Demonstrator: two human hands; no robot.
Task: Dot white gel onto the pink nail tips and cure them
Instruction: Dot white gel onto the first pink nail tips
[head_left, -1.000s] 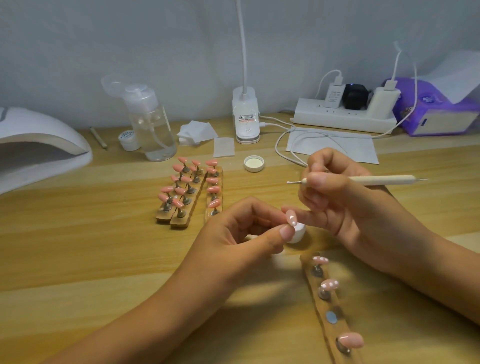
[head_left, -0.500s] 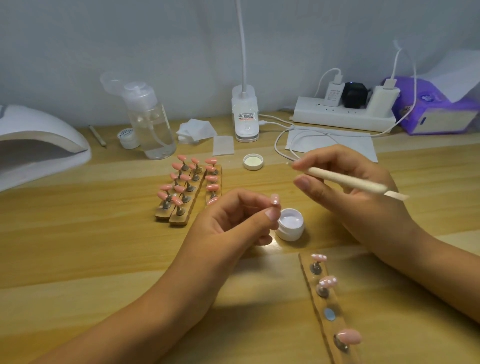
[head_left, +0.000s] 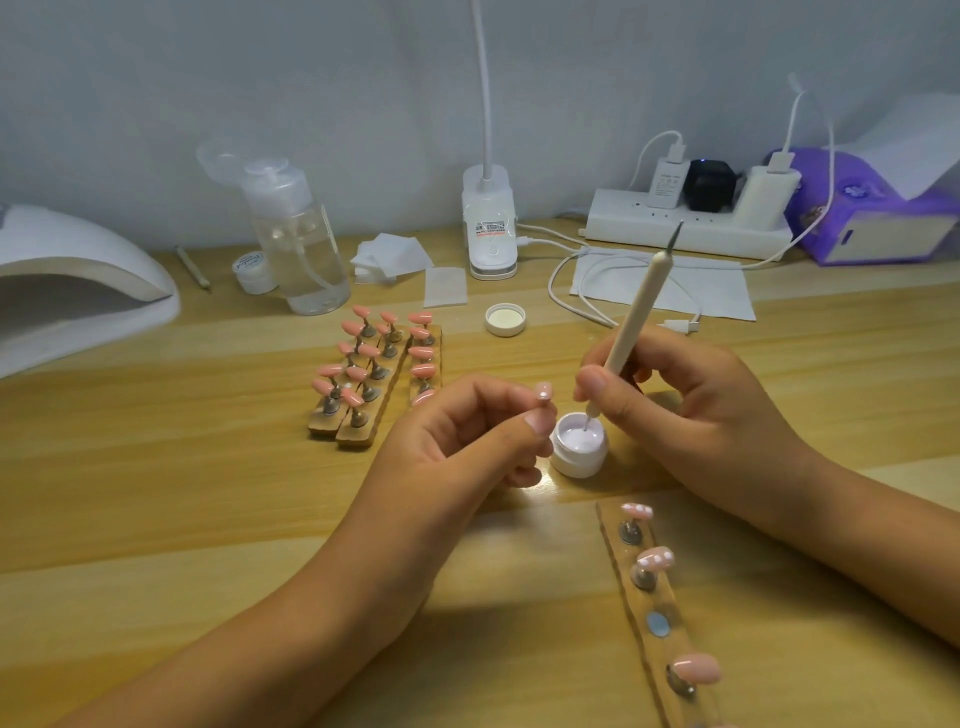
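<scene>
My left hand (head_left: 462, 436) pinches one pink nail tip (head_left: 543, 392) upright between thumb and forefinger, just left of the open white gel jar (head_left: 577, 451). My right hand (head_left: 691, 410) grips a cream dotting tool (head_left: 631, 319) nearly vertical, its lower point dipped in the white gel. A wooden holder strip (head_left: 655, 613) at the lower right carries two tips with white dots, one bare magnet and a plain pink tip. Three more strips with several plain pink tips (head_left: 376, 366) lie behind my left hand.
The white curing lamp (head_left: 72, 280) sits at the far left. Along the back stand a clear pump bottle (head_left: 293, 244), a small jar (head_left: 254, 273), cotton pads (head_left: 392, 257), a lamp base (head_left: 489, 228), a power strip (head_left: 685, 223) with cables and a purple tissue pack (head_left: 872, 218). The jar lid (head_left: 505, 319) lies mid-table.
My right hand swung the dotting tool from lying sideways to upright and lowered its point into the gel jar. My left hand drew the held nail tip slightly left, uncovering the jar.
</scene>
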